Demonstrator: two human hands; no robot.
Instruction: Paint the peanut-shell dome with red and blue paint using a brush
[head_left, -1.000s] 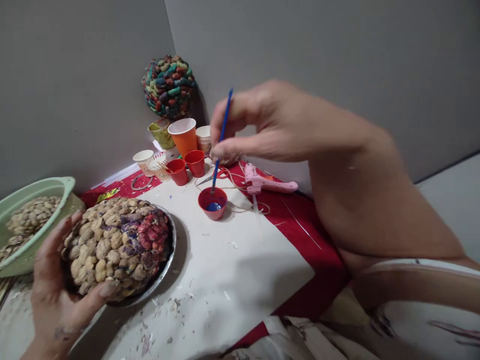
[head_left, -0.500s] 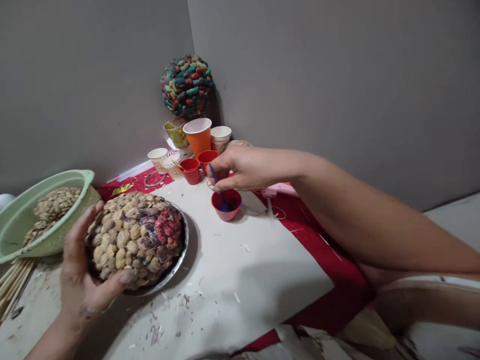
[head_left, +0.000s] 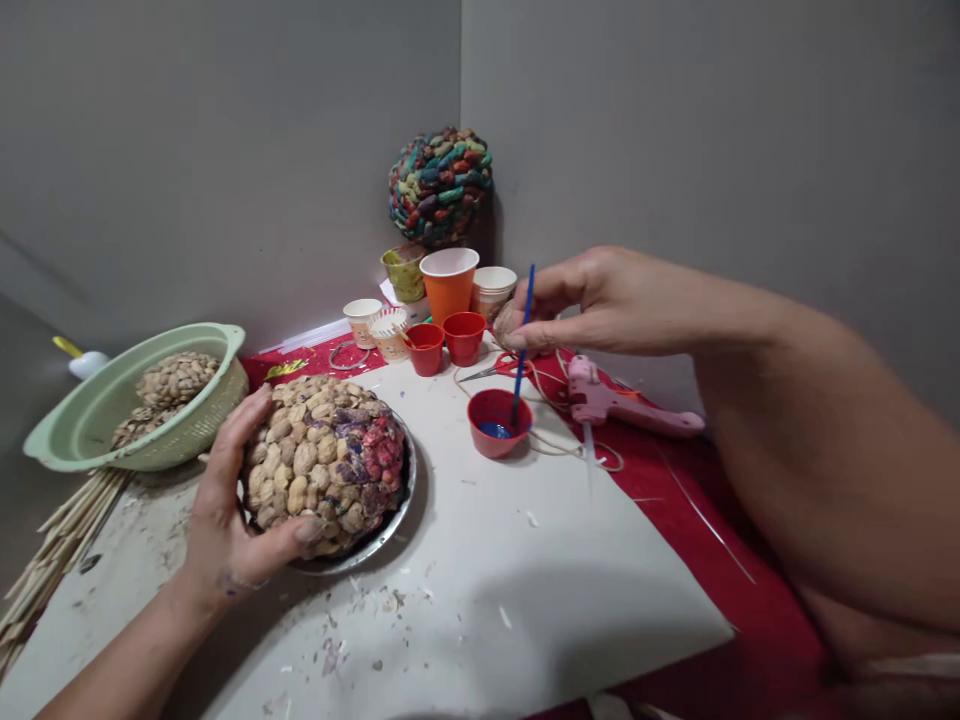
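Note:
My left hand [head_left: 232, 515] is curved around the near left side of a ball covered in peanuts [head_left: 300, 470], thumb at the front. Purple and red paint colours the ball's right side, while the rest is bare tan shell. It rests in a shallow metal dish [head_left: 409, 495]. Between the thumb and fingers of my right hand [head_left: 562, 305] is a slim blue paintbrush [head_left: 525, 325], held nearly upright. Its lower end dips into a small red cup [head_left: 491, 440] with blue paint inside, and the tip is hard to make out.
A green colander [head_left: 187, 440] of peanuts stands left, above wooden sticks [head_left: 64, 560]. Behind are red cups [head_left: 465, 350], paper cups [head_left: 364, 310], an orange cup [head_left: 450, 285] and a multicoloured ball [head_left: 442, 185]. A pink glue gun [head_left: 622, 405], scissors [head_left: 499, 370] and string lie right.
My view has turned left, so everything sits further right in it. The paintbrush has gone from slanted to nearly upright in the cup, with my right hand higher. My left hand stays on the ball.

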